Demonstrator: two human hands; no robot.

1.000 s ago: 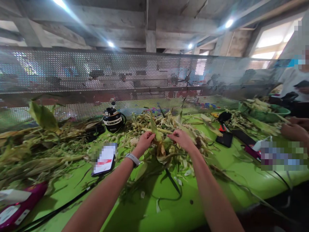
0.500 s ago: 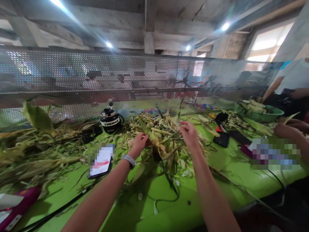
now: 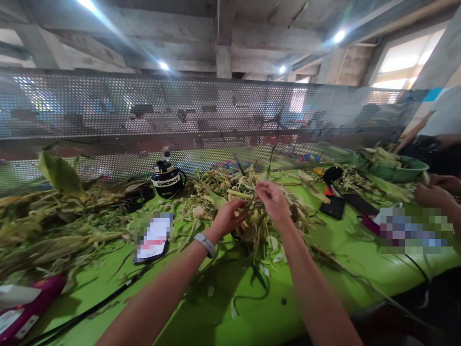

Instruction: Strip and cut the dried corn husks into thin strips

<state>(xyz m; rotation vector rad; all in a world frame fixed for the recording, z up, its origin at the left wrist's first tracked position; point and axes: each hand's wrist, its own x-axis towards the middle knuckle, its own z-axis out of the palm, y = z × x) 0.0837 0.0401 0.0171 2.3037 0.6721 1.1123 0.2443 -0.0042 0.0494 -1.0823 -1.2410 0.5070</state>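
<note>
A loose heap of dry and pale green corn husks lies in front of me on the green tabletop. My left hand, with a light wristband, reaches into the heap, its fingers curled around a piece of husk. Close by on the right, my right hand is bent in a pinch at the top of the heap, on what looks like a thin strip of husk. The fingers partly cover what each hand grips.
A phone and a black jar lettered ENERGY stand left of the heap. More husks cover the far left. A perforated metal screen runs behind. At right are a green basin and another person's hands.
My left hand has moved right, closer to my right hand, and turned over the husks. My right hand has shifted slightly left. The view has swung a little.
</note>
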